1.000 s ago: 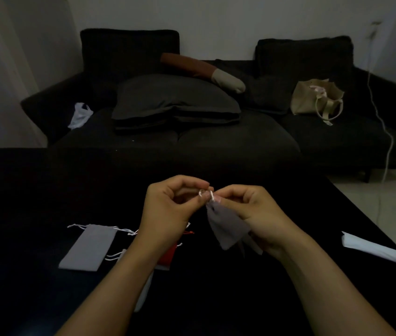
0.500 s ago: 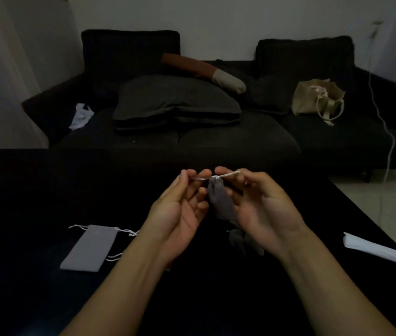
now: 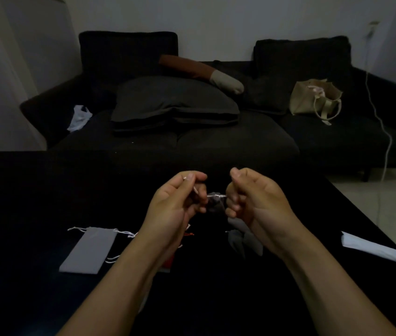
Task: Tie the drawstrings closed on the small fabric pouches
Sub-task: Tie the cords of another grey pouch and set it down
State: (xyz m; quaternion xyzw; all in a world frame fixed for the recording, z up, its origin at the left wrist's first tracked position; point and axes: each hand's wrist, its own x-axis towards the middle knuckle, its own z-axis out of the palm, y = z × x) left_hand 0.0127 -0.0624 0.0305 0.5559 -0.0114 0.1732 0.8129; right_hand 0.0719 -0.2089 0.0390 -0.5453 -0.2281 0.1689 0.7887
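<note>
A small grey pouch (image 3: 215,205) hangs between my two hands above the black table, its top gathered. Its white drawstring (image 3: 216,196) runs taut from hand to hand. My left hand (image 3: 177,204) pinches one string end between thumb and fingers. My right hand (image 3: 252,197) is curled round the other end. A flat grey pouch (image 3: 90,249) with loose white strings lies on the table at the left. A red pouch (image 3: 167,263) is mostly hidden under my left forearm. More grey pouch fabric (image 3: 240,240) lies under my right wrist.
The black table (image 3: 34,195) fills the foreground. A folded white item (image 3: 374,246) lies at its right edge. Behind stands a dark sofa (image 3: 216,139) with cushions, a beige bag (image 3: 313,100) and a white plastic bag (image 3: 79,117). A white cable (image 3: 383,132) hangs at right.
My hands have drawn apart and lowered a little, pulling the drawstring tight; both hands have curled closed on the string ends and the pouch's mouth is cinched.
</note>
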